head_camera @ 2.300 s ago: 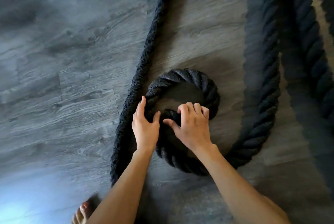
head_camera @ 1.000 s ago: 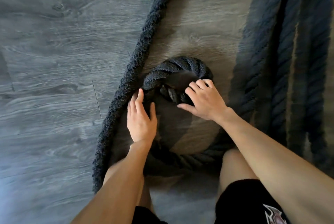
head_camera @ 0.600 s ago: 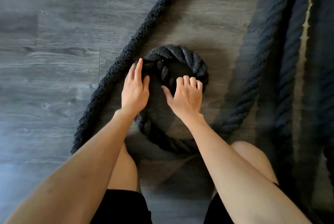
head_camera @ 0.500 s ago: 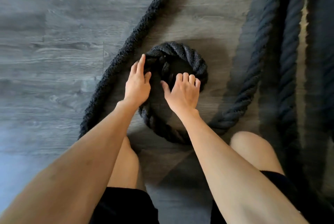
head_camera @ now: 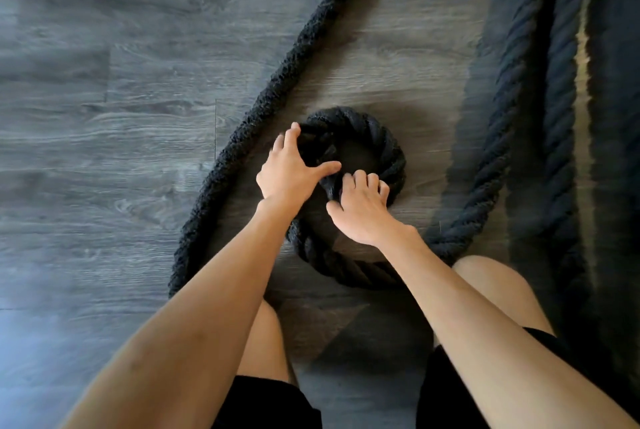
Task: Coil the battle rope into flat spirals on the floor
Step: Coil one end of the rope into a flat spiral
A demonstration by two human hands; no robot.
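Observation:
The thick black battle rope (head_camera: 388, 148) makes a small tight loop on the grey wood floor (head_camera: 104, 117) in front of my knees. From the loop it curves down and round under my wrists, then runs up the right side. My left hand (head_camera: 289, 170) rests on the loop's left side with its fingers spread and fairly straight, thumb stretched toward the centre. My right hand (head_camera: 363, 212) sits at the loop's near side, fingers curled over the inner turn of rope and thumb against it. The rope's end is hidden under my hands.
A fuzzier run of the same rope (head_camera: 277, 82) sweeps diagonally from top centre down to the left of my arms. Further rope runs (head_camera: 561, 82) lie parallel along the right edge. My bare knees (head_camera: 491, 286) and black shorts are just below the loop.
My left hand spread wider, its thumb reaching toward the centre. My right hand slid down and right to the loop's near side and curled round the inner turn. The loop looks slightly tighter.

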